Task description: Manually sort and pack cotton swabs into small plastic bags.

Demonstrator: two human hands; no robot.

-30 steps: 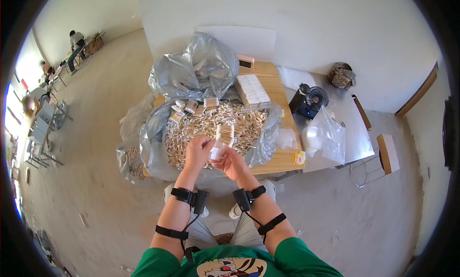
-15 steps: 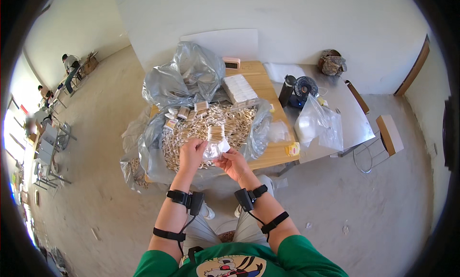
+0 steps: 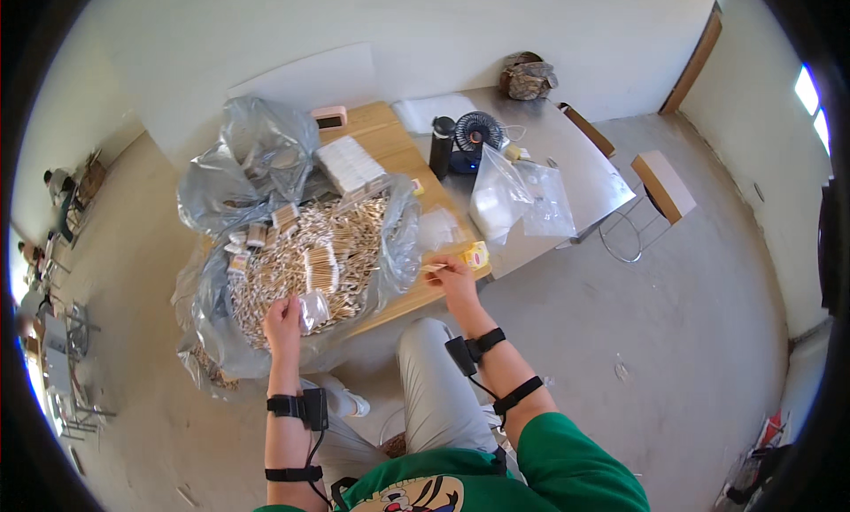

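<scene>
My left hand (image 3: 283, 322) pinches a small clear plastic bag (image 3: 313, 312) over the near side of a heap of cotton swabs (image 3: 288, 255). Just beyond the bag, a neat row of swabs (image 3: 320, 269) rests on the heap. A large grey plastic sheet (image 3: 212, 308) surrounds the heap. My right hand (image 3: 453, 278) is at the table's right edge, beside a yellow printed packet (image 3: 476, 256). Its fingers are closed around something thin and pale that I cannot make out.
The wooden table (image 3: 376, 122) bears a block of white packs (image 3: 351, 165) and a pink-framed device (image 3: 329, 118). On the adjoining metal table (image 3: 584, 175) are a black bottle (image 3: 442, 147), a small fan (image 3: 479, 133) and clear bags (image 3: 500, 197). A stool (image 3: 660, 189) stands to the right.
My hands have parted. The left keeps the clear bag; the right has moved away from it to the yellow packet. My view has swung to the right.
</scene>
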